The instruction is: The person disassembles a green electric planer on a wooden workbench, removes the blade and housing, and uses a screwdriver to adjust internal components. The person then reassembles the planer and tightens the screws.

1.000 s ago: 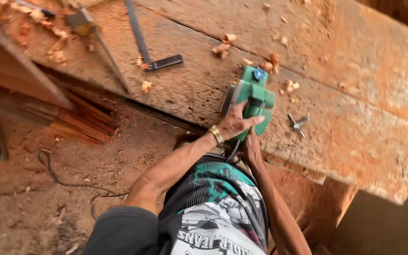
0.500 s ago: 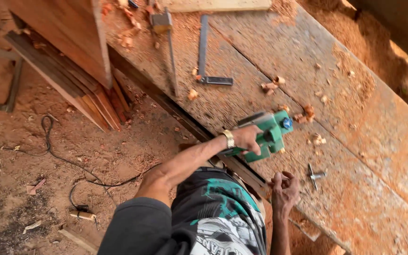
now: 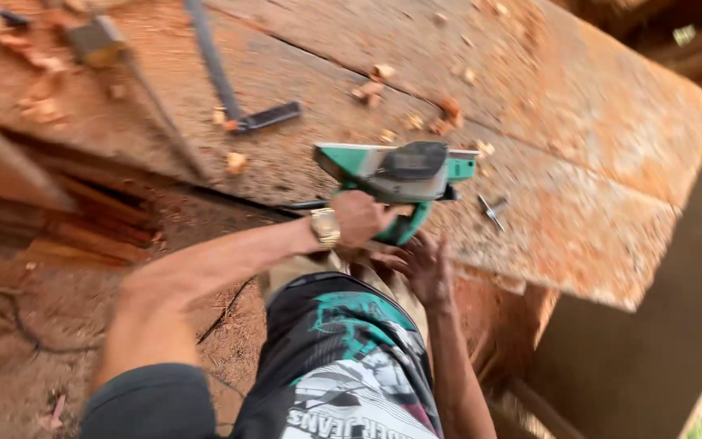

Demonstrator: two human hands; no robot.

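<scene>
My left hand, with a wristwatch on its wrist, is shut on the handle of a green electric planer. The planer is tipped on its side just above the near edge of a wide, rough wooden plank. My right hand is right under the planer's handle, fingers spread and holding nothing. Whether they touch the tool is too blurred to tell. A small metal key lies on the plank just right of the planer.
A steel square and a hammer lie on the plank at the far left, among scattered wood chips. Stacked boards lie under the plank at left. A cable runs over the dirt floor.
The planer has come up off the plank and turned on its side in my left hand. My right hand let go of it, dropped away, then rose close beneath it.
</scene>
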